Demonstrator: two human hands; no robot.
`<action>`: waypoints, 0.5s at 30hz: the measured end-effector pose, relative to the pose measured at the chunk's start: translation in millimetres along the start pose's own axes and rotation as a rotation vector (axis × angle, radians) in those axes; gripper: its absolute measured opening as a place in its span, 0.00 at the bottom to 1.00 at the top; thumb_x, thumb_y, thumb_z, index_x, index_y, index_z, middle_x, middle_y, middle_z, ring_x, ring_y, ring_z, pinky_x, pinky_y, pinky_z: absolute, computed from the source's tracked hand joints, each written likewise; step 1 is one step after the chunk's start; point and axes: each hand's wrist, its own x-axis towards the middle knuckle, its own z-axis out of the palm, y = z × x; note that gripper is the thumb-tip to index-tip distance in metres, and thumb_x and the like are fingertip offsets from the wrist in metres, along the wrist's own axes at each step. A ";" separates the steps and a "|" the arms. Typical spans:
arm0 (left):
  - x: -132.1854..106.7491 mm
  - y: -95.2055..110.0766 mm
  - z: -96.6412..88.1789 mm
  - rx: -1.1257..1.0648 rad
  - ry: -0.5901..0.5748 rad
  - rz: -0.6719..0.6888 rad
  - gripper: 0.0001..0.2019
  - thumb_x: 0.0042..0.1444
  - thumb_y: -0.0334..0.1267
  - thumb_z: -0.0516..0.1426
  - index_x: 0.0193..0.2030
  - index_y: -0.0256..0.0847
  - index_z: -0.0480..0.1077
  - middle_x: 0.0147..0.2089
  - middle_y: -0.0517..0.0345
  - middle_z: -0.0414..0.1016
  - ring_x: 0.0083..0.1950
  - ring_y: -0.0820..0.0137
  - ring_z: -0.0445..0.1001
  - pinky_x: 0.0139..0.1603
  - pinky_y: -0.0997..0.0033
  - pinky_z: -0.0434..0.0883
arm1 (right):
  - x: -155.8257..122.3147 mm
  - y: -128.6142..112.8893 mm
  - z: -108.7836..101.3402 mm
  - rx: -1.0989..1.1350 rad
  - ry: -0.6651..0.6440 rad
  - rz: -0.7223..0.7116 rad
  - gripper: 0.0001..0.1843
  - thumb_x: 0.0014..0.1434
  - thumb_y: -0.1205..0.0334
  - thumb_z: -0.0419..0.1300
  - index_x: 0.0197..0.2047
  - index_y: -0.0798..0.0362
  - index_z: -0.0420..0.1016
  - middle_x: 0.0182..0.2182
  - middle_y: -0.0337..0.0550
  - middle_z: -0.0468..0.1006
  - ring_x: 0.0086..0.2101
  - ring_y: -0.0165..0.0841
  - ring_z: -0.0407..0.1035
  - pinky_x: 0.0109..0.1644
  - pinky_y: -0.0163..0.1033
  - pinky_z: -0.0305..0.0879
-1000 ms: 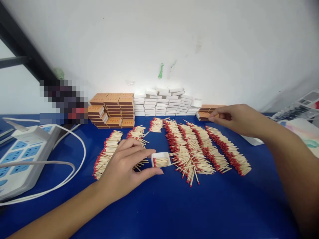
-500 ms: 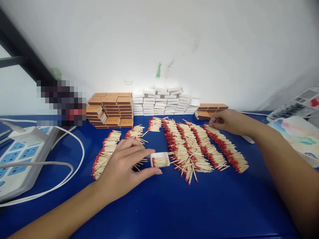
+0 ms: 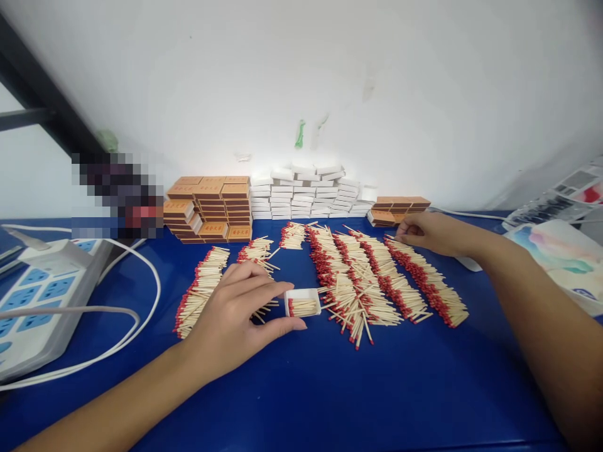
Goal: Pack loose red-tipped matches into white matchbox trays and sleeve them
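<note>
My left hand [image 3: 235,317] rests on the blue table [image 3: 330,389], thumb and forefinger closed around a small white matchbox tray [image 3: 303,302] holding a few red-tipped matches. Rows of matches [image 3: 372,276] lie spread just right of the tray, with further rows [image 3: 202,289] partly under my left hand. My right hand [image 3: 426,233] sits at the far end of the rightmost match row [image 3: 428,282], fingers curled together at the match heads. What they pinch, if anything, is hidden. A short stack of orange matchboxes [image 3: 400,206] lies just behind that hand.
Against the wall stand a stack of orange matchboxes [image 3: 211,207] and a stack of white trays [image 3: 306,191]. A power strip [image 3: 42,295] with white cables [image 3: 141,295] fills the left. A colourful sheet [image 3: 560,251] lies at the right.
My right hand has come down from the small orange box stack to the top of the rightmost match row. My left hand and the tray have stayed put.
</note>
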 end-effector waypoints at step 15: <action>2.5 1.5 1.4 0.017 0.040 -0.036 0.20 0.55 0.47 0.73 0.50 0.39 0.81 0.34 0.56 0.82 0.43 0.61 0.76 0.48 0.58 0.74 | -61.5 -162.9 20.6 0.416 -0.002 -0.387 0.17 0.69 0.43 0.59 0.38 0.47 0.76 0.28 0.38 0.77 0.27 0.31 0.68 0.30 0.38 0.61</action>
